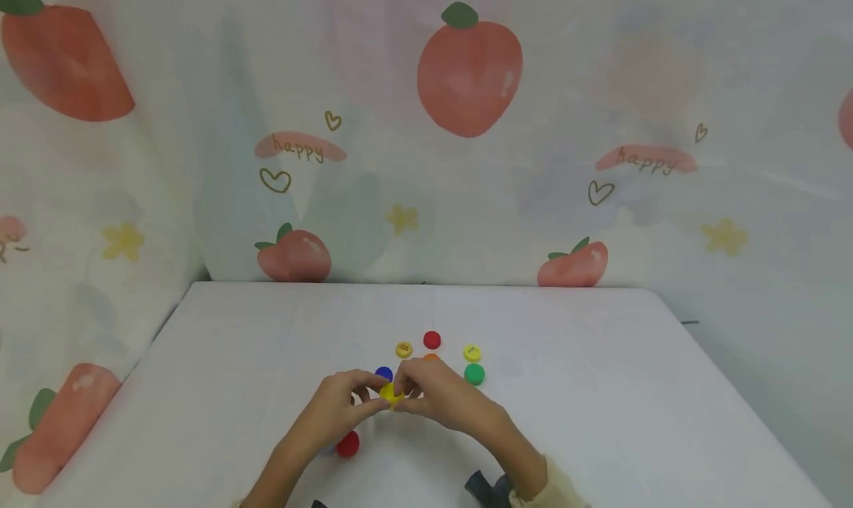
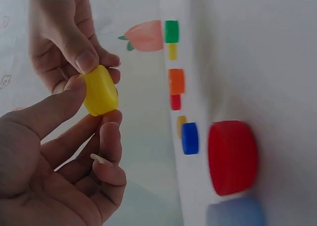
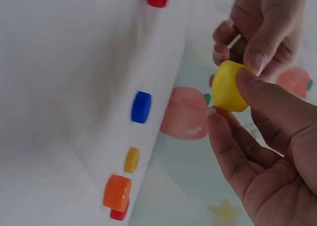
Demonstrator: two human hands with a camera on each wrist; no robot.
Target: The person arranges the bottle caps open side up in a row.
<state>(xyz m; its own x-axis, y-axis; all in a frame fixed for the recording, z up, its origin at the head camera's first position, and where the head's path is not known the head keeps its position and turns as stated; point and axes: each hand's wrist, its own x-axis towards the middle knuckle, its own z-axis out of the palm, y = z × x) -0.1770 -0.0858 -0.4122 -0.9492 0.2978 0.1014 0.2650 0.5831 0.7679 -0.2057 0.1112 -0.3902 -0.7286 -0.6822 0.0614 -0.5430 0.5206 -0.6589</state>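
A small yellow round plastic piece (image 1: 389, 397) with a thick rim is held above the white table, between both hands. My left hand (image 1: 336, 404) pinches it from the left with thumb and fingertips. From the other side, my right hand (image 1: 436, 395) grips it between thumb and fingers. In the left wrist view the yellow piece (image 2: 101, 92) shows its thick rounded side. The right wrist view also has the piece (image 3: 229, 87) in both hands' fingertips. Fingers hide part of it.
Beyond the hands on the table (image 1: 600, 389) lie blue (image 1: 383, 373), amber (image 1: 403, 349), red (image 1: 432, 340), orange (image 1: 431, 357), yellow (image 1: 472, 353) and green (image 1: 474, 375) discs. Nearer, a red disc (image 1: 348, 444) lies beside a pale blue piece (image 2: 237, 213). A printed curtain (image 1: 426, 182) hangs behind.
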